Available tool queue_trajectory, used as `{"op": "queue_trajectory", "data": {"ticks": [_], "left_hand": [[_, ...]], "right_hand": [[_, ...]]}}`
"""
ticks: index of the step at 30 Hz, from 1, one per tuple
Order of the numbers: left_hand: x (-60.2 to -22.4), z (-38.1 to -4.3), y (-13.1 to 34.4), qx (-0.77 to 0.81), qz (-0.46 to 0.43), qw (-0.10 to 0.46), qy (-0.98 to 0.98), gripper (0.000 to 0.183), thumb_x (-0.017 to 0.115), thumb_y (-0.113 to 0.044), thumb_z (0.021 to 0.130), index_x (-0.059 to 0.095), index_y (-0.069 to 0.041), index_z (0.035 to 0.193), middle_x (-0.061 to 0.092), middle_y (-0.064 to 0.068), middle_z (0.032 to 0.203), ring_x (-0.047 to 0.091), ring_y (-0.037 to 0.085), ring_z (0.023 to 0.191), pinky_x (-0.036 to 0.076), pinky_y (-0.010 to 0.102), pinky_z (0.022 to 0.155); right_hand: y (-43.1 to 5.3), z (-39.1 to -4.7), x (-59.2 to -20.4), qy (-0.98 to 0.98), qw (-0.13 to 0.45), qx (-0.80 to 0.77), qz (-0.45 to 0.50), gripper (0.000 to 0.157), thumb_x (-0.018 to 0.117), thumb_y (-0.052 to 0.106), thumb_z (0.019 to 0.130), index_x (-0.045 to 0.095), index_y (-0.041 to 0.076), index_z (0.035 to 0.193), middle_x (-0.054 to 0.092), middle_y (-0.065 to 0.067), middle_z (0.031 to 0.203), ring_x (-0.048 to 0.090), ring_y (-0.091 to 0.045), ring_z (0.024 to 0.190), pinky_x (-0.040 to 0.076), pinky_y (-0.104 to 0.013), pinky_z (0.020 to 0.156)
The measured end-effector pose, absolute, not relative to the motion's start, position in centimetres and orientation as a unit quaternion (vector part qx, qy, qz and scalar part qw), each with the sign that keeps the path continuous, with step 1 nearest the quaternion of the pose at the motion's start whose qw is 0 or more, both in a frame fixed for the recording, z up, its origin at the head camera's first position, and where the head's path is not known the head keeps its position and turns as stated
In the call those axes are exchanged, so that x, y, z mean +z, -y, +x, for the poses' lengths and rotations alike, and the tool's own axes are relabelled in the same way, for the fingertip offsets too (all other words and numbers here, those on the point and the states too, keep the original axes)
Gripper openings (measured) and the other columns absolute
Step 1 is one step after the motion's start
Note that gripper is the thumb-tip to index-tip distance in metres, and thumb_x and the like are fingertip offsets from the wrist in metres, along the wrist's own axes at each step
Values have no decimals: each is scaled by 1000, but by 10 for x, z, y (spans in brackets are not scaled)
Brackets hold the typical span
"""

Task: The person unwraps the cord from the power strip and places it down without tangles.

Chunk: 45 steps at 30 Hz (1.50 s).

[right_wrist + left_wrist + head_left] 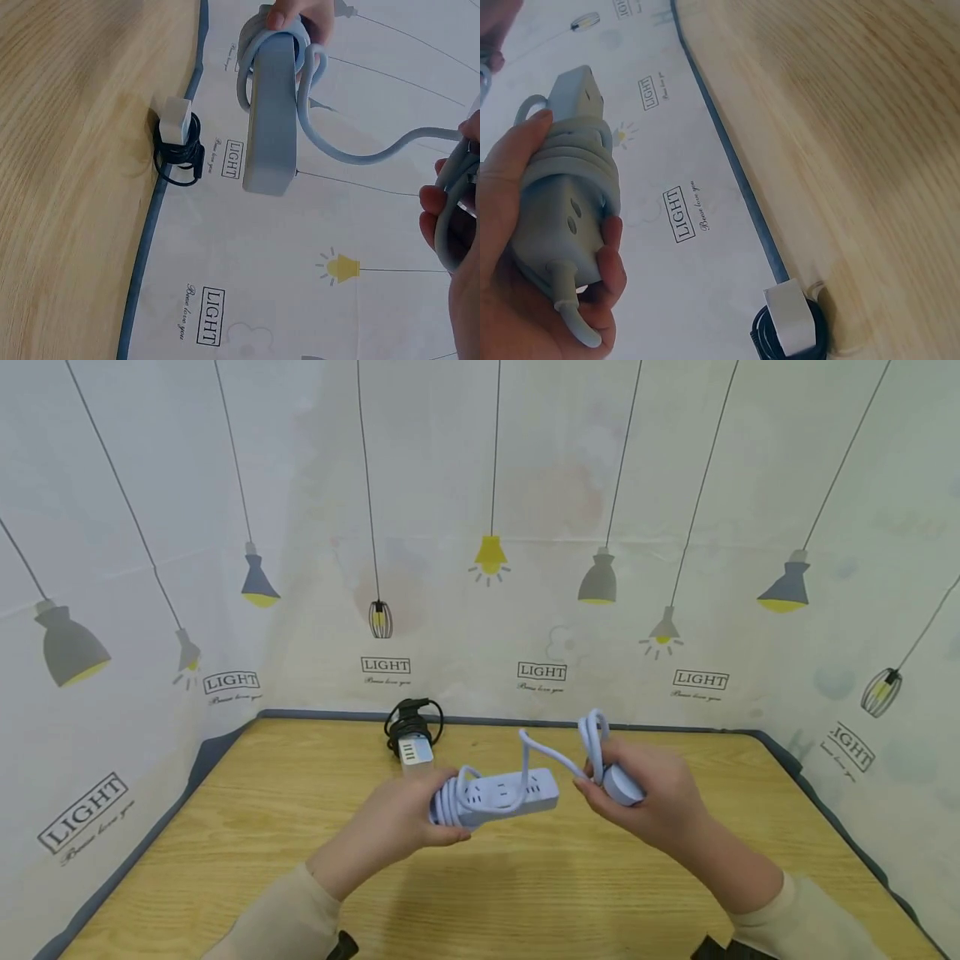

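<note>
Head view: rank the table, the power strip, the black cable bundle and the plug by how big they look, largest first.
1. Table
2. Power strip
3. Black cable bundle
4. Plug, judged by its visible part only; some of it is hidden, so its full size is unsure.

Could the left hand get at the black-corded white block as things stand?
Probably not yet: the left hand grips the power strip, though once freed, nothing visible seems to bar its way to the white block beyond.
</note>
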<state>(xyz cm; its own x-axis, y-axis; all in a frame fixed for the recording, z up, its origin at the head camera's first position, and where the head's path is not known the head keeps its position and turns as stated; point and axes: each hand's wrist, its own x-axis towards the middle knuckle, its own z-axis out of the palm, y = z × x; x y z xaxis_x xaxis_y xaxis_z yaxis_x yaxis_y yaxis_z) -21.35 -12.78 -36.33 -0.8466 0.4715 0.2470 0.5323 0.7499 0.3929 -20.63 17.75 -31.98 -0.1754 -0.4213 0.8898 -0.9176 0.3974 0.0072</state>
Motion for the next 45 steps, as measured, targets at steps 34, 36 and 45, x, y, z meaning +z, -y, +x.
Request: {"op": "queue_trajectory", "data": {"ticks": [34,36,45], "left_hand": [[-338,-189,146,-341,-342,77,872,67,86,-30,74,55,-18,133,64,-5,116,61,9,91,52,28,75],[-335,-188,148,-348,-328,73,876,68,85,-31,75,54,-19,134,64,-4,115,61,10,92,52,29,75],[-330,-187,157,-379,-268,101,880,65,83,-30,78,55,-15,134,63,5,118,60,15,93,52,30,74]], "right_hand": [[-224,-240,-349,881,327,242,242,15,76,12,80,62,12,83,55,5,73,46,-9,59,40,-26,49],[-225,-239,-351,893,302,238,234,12,75,13,81,63,11,83,56,4,72,47,-10,59,41,-27,50],[-232,-235,-357,917,239,223,230,7,72,11,82,65,13,83,56,7,74,48,-9,62,43,-28,53]]}}
